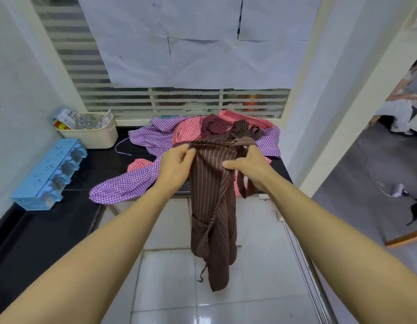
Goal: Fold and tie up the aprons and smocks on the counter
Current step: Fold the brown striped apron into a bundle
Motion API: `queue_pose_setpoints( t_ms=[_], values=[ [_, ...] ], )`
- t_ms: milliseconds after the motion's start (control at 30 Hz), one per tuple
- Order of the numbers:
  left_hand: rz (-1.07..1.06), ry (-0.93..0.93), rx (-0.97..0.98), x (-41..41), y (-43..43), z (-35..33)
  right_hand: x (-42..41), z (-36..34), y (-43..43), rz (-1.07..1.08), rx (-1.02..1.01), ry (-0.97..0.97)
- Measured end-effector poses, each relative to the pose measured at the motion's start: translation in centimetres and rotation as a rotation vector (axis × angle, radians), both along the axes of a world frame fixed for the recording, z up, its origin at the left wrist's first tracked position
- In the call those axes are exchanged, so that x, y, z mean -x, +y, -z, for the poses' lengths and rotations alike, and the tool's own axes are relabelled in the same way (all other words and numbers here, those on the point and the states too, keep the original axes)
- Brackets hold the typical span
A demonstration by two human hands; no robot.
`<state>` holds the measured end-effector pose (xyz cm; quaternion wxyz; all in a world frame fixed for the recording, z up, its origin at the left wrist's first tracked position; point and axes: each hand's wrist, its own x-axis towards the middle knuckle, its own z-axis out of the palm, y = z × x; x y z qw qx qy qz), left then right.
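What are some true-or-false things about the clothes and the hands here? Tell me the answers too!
1. The left hand and the right hand both hold the brown striped apron. True.
2. The brown striped apron lies flat on the counter. False: it hangs down from the hands, in front of the counter.
3. A purple checked smock lies on the counter. True.
4. The blue rack sits at the counter's right end. False: it is on the left, by the wall.
5. The cream basket is empty. False: it holds packets.
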<state>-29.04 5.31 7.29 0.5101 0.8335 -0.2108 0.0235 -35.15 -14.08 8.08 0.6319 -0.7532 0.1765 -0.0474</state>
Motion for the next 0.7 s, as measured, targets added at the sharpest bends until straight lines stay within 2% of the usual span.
queue_pose_setpoints(
  t_ms=[100, 167, 300, 400, 433, 500, 533, 600, 633, 700],
  values=[
    [0.065, 0.131, 0.068, -0.4, 0.9, 0.0, 0.6, 0.3, -1.6, 0.087, 0.003, -0.088],
    [0.08, 0.213, 0.152, -0.2, 0.8, -0.7, 0.8, -0.2, -1.8, 0.066, 0.018, -0.134],
    [0.095, 0.253, 0.165, 0.3, 0.6, -1.3, 1.3, -0.2, -1.7, -0.067, 0.04, 0.109],
    [0.076, 0.223, 0.142, 0.3, 1.2, -1.2, 1.8, 0.0, -2.7, 0.019, 0.12, 0.224],
    [0.079, 0.213, 0.134, 0.3, 1.3, -1.2, 1.8, 0.1, -3.1, 0.104, 0.213, 0.178],
    [0.103, 0.186, 0.118, 0.4, 1.6, -1.2, 1.6, -0.1, -2.9, 0.254, 0.338, -0.087],
    [0.119, 0.171, 0.106, 0.4, 1.7, -1.2, 1.6, -0.6, -2.1, 0.194, 0.318, -0.22],
    [0.137, 0.123, 0.049, 0.3, 1.9, -1.3, 1.6, -1.5, 0.3, -0.156, 0.305, -0.331],
    [0.142, 0.092, 0.01, 0.2, 2.0, -1.4, 1.7, -1.5, 1.7, -0.311, 0.318, -0.308],
    [0.167, 0.063, -0.032, 0.2, 2.6, -1.5, 1.3, -0.9, 3.5, -0.436, 0.312, -0.225]
  ],
)
